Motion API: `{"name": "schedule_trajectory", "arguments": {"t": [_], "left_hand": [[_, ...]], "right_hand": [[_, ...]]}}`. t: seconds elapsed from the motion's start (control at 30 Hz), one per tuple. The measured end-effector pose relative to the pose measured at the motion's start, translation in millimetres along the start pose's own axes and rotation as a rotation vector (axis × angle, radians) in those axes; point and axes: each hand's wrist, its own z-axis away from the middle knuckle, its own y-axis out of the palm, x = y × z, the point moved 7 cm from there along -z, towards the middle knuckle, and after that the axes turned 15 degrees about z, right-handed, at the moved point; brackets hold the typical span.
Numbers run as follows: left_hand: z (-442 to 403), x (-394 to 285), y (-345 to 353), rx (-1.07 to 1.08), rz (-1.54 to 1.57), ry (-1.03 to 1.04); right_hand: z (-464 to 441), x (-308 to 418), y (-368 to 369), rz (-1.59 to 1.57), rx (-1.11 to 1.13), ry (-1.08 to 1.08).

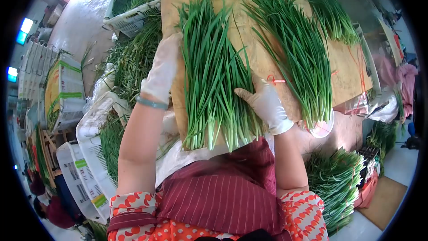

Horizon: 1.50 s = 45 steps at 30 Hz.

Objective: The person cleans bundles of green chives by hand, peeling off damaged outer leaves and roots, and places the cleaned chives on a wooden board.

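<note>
A loose bunch of long green leafy stalks (216, 71) lies on the wooden board (171, 0), pale ends toward me. My left hand (164, 68), in a whitish glove, lies along the bunch's left side; its fingertips are partly hidden by leaves. On the right side, my gloved right hand (264, 102) rests against the lower stalks, thumb spread over them and fingers apart. Further right on the board lies a second bunch (301, 58), with a third (330, 11) behind it. Red ties (275, 80) lie between the first two bunches.
White crates (82, 174) stand at the left, with a crate of greens (133, 18) at the upper left. More stalks are piled (334, 183) at the lower right. A round white container (321, 127) sits below the board's right part. Gloved fingers show at the top edge.
</note>
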Motion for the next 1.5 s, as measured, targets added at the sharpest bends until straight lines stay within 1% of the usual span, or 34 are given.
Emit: {"name": "schedule_trajectory", "arguments": {"t": [0.03, 0.07, 0.13, 0.2, 0.27, 0.3, 0.33, 0.37, 0.4, 0.43, 0.47, 0.53, 0.57, 0.6, 0.67, 0.7, 0.73, 0.8, 0.87, 0.9, 0.93, 0.97, 1.0, 1.07, 1.13, 1.2, 1.23, 1.27, 1.3, 1.33, 1.4, 1.43, 1.47, 1.5], "left_hand": [[23, -6, -3, -0.003, 0.001, 0.012], [49, -15, -8, -0.012, 0.174, 0.098], [99, -24, -17, -0.026, 0.338, 0.178], [147, -5, -15, 0.064, 0.228, 0.024], [165, 21, -8, 0.197, 0.161, -0.056], [171, 31, -2, 0.178, 0.144, -0.135], [162, 41, -1, 0.231, 0.026, 0.051], [160, 43, 3, 0.221, -0.11, 0.029], [158, 44, 8, 0.212, -0.246, 0.006], [161, 31, 14, 0.169, -0.381, 0.17], [156, 34, 9, 0.164, -0.38, 0.172], [140, 51, -4, 0.19, 0.104, 0.023], [139, 58, -9, 0.116, 0.294, -0.053], [138, 58, -10, 0.112, 0.297, -0.049], [139, 62, -7, 0.165, 0.524, -0.152], [135, 67, -11, 0.159, 0.47, -0.128], [134, 67, -11, 0.151, 0.476, -0.127], [135, 66, -13, 0.085, 0.413, -0.161], [146, 46, -4, 0.136, 0.367, -0.152], [156, 32, 1, 0.074, 0.336, -0.196], [164, 21, 2, 0.182, 0.165, -0.02], [175, 11, 4, 0.259, -0.014, 0.18], [188, 1, 4, 0.299, -0.166, 0.383], [185, -1, 5, 0.292, -0.271, 0.407], [181, 0, 4, 0.248, -0.339, 0.419], [129, 65, -29, 0.078, 0.057, -0.14], [123, 76, -29, 0.267, 0.279, 0.037], [140, 60, -16, 0.154, 0.308, -0.131], [139, 62, -16, 0.102, 0.382, -0.189], [139, 66, -16, 0.049, 0.458, -0.249], [146, 55, -11, 0.032, 0.504, -0.272], [146, 51, -12, 0.029, 0.502, -0.259], [149, 48, -13, 0.023, 0.498, -0.25], [169, 22, 0, 0.029, 0.528, -0.232]], "right_hand": [[4, -3, -1, 0.006, -0.052, 0.027], [7, -6, -4, 0.01, -0.099, 0.056], [14, -10, -9, 0.05, -0.09, 0.108], [28, -9, -17, 0.175, -0.076, 0.196], [35, 5, -19, 0.25, -0.051, 0.268], [35, 12, -9, 0.221, -0.039, 0.196], [34, 21, 1, 0.192, -0.032, 0.123], [39, 44, 0, 0.281, 0.067, 0.178], [41, 53, 17, 0.332, -0.021, 0.05], [40, 52, 29, 0.233, -0.035, -0.015], [37, 53, 35, 0.131, -0.048, -0.08], [33, 38, 27, 0.089, -0.093, -0.08], [33, 34, 21, 0.047, -0.131, -0.071], [36, 32, 18, 0.049, -0.13, -0.076], [54, 61, -12, 0.571, -0.407, -0.224], [61, 75, -16, 0.378, -0.489, -0.295], [68, 88, -15, 0.379, -0.482, -0.303], [72, 103, 20, 0.371, 0.011, -0.21], [71, 120, 31, 0.431, -0.021, -0.271], [67, 123, 34, 0.413, -0.05, -0.262], [62, 122, 39, 0.397, -0.079, -0.252], [59, 120, 46, 0.351, -0.174, -0.298], [59, 120, 42, 0.357, -0.195, -0.293], [71, 126, 36, 0.251, -0.24, -0.381], [85, 135, 32, 0.282, -0.244, -0.397], [107, 153, 35, 0.289, -0.181, -0.597], [119, 156, 39, 0.311, -0.155, -0.671], [130, 159, 42, 0.335, -0.135, -0.747], [137, 159, 49, 0.374, 0.026, -0.747], [143, 159, 47, 0.281, 0.108, -0.813], [146, 168, 24, 0.084, 0.373, -0.892], [138, 179, 5, 0.086, 0.371, -0.889], [132, 193, -8, 0.089, 0.467, -0.934], [126, 202, -10, 0.086, 0.567, -0.979]]}}
